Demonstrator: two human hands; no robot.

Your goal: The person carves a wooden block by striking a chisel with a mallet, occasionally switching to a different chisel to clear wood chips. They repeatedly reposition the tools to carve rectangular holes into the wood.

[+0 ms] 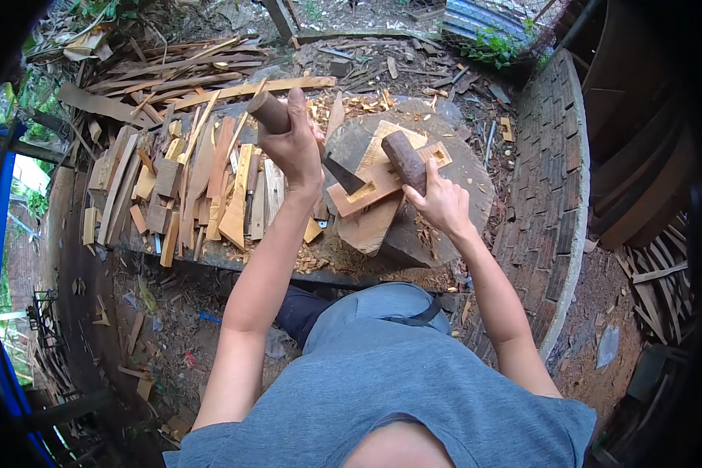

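My left hand (295, 152) is closed around the thick round wooden handle of a chisel (343, 173). The blade slants down into a cut recess near the left end of a reddish-brown wooden piece (386, 178). Another recess shows near that piece's far right end. My right hand (443, 201) grips a dark brown wooden mallet (404, 161), whose head is over the middle of the piece; its handle is mostly hidden. Under the piece, a paler board (370, 228) lies crosswise on a round stump block (468, 207).
Several wood offcuts (221, 156) crowd the bench to the left, with a narrow tool (251, 183) among them. Wood chips (343, 273) lie along the near edge. A curved brick wall (542, 187) stands to the right, and long scrap strips (187, 74) are piled behind.
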